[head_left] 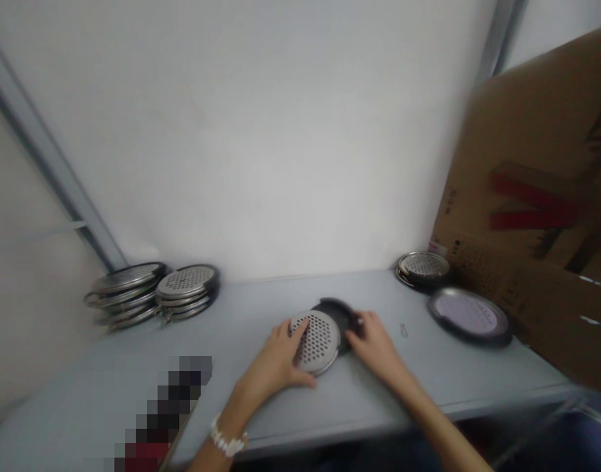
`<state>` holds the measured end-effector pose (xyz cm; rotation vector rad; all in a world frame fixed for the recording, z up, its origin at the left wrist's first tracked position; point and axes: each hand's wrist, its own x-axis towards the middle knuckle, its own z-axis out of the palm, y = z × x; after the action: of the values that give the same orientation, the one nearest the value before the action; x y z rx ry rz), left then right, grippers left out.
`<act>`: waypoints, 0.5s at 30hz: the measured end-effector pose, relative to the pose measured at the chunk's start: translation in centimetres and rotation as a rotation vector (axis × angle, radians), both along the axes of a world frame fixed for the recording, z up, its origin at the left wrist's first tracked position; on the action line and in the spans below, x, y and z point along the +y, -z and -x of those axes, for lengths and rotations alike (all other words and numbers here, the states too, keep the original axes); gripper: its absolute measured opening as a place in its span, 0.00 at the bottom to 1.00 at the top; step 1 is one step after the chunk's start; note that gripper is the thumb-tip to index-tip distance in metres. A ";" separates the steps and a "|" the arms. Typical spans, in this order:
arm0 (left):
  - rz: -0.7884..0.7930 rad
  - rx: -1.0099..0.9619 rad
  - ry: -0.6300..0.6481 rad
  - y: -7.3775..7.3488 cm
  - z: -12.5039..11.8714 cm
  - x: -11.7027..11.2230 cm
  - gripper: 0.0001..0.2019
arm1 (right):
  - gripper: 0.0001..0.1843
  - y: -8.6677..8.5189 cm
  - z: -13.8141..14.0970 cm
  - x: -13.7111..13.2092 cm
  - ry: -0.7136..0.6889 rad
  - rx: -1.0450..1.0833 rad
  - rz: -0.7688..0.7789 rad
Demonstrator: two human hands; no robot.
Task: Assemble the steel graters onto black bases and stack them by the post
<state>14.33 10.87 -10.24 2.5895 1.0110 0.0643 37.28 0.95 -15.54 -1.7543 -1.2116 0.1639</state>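
Note:
Near the middle of the table, my left hand (283,357) spans a round perforated metal plate (320,337), thumb at its near edge and fingers over its left side. Partly under that plate, on its right, is a round black base (344,314) with a raised rim. My right hand (373,341) pinches the right edge of this base between thumb and fingers. The two round pieces overlap but are offset sideways. A small thin metal clip or loop (404,330) lies on the table to the right of my right hand.
Two stacks of similar round pieces (128,288) (189,282) stand at the back left. At the back right are another small stack (424,265) and a round piece with a pale label (470,314), beside a large cardboard box (526,216). A pixelated patch covers the lower left.

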 end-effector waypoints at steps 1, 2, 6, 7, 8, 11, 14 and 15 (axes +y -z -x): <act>-0.006 -0.009 -0.002 0.1 -0.2 -0.1 0.61 | 0.20 0.4 0.1 0.2 -0.002 0.017 0.013; -0.009 -0.016 -0.004 0.2 -0.4 -0.1 0.61 | 0.19 0.7 0.0 0.4 0.000 0.030 0.022; -0.001 -0.055 0.004 0.2 -0.4 0.1 0.60 | 0.21 1.1 -0.6 0.9 0.012 0.085 0.051; 0.008 -0.069 0.013 0.1 -0.3 0.2 0.59 | 0.22 1.1 -0.7 0.9 0.009 0.094 0.057; 0.020 -0.081 0.025 0.0 -0.2 0.2 0.58 | 0.23 1.0 -0.8 1.0 0.003 0.102 0.062; 0.061 -0.101 0.068 -0.1 0.0 0.3 0.57 | 0.23 0.7 -0.6 0.9 -0.032 0.119 0.075; 0.070 -0.115 0.094 0.0 -0.2 0.1 0.57 | 0.22 0.2 0.0 0.7 -0.069 0.137 0.082; 0.066 -0.121 0.100 0.0 -0.3 -0.1 0.57 | 0.21 0.1 0.3 0.6 -0.080 0.145 0.086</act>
<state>14.66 10.79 -10.26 2.5380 0.8261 0.1578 37.01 1.52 -15.60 -1.7366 -1.1844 0.3883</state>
